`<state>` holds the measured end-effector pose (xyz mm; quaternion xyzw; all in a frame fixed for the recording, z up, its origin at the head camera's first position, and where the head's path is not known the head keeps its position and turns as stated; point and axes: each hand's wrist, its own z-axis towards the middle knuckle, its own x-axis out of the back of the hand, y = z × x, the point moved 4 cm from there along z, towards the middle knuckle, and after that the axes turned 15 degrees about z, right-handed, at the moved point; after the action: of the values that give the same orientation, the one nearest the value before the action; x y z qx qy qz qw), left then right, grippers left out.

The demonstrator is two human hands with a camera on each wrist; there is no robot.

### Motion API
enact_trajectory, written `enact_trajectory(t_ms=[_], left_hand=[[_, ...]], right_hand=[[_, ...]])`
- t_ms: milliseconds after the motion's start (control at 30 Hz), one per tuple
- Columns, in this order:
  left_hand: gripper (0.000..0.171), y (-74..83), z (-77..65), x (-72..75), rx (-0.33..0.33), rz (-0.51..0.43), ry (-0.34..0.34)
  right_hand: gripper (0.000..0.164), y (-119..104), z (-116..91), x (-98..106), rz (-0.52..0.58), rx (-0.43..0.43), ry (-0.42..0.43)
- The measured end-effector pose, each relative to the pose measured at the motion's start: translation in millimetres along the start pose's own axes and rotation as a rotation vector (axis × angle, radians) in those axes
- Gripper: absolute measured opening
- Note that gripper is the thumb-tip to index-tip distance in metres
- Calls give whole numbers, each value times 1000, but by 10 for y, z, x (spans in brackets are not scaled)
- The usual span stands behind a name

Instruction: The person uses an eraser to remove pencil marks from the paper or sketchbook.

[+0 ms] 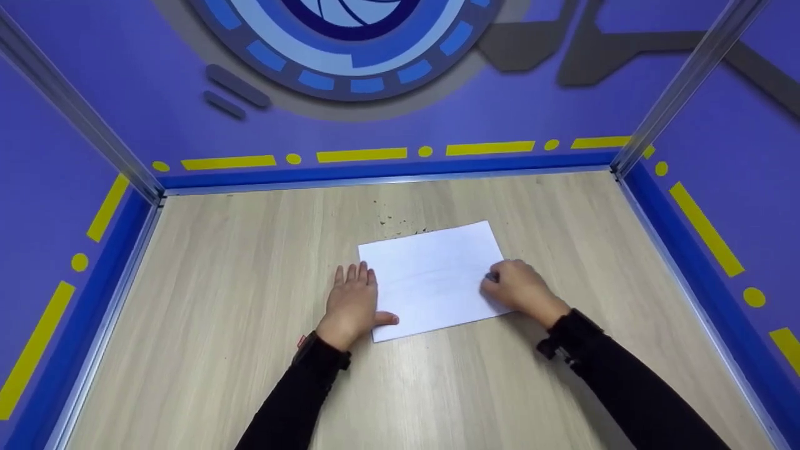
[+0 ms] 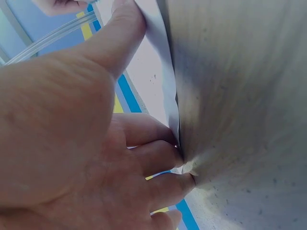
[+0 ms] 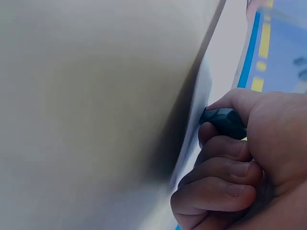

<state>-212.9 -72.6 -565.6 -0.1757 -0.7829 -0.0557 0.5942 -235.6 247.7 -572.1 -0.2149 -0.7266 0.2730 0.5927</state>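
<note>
A white sheet of paper point(image 1: 431, 250) lies slightly turned on the wooden table, with faint grey smudges across its middle. My left hand point(image 1: 353, 303) rests flat at the sheet's left edge, fingers extended and the thumb lying on the paper. At the right edge, my right hand point(image 1: 519, 287) pinches a small dark green block point(image 3: 225, 122), faceted and rather like an eraser, between thumb and curled fingers. The block touches or nearly touches the paper; its far end is hidden in the hand. In the left wrist view the paper point(image 2: 160, 62) passes beneath the thumb.
Small dark crumbs point(image 1: 403, 222) are scattered on the table point(image 1: 250, 281) just beyond the sheet's far edge. Blue-purple panels point(image 1: 437, 112) with yellow markings and metal corner posts point(image 1: 681, 87) enclose the table at the back and both sides.
</note>
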Motion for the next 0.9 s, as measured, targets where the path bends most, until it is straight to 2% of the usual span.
enact_trajectory(t_ms=[133, 367, 533, 700, 900], left_hand=[[123, -17, -5, -8, 8, 0, -19], [123, 7, -1, 7, 2, -5, 1], [122, 20, 1, -4, 4, 8, 0], [123, 30, 4, 1, 4, 12, 1], [122, 29, 2, 15, 5, 17, -4]], right_hand=[[34, 142, -31, 120, -6, -48, 11], [30, 176, -57, 160, -1, -92, 3], [33, 157, -76, 154, -2, -70, 20], [37, 105, -101, 59, 41, -48, 41], [39, -98, -64, -103, 78, 5, 47]])
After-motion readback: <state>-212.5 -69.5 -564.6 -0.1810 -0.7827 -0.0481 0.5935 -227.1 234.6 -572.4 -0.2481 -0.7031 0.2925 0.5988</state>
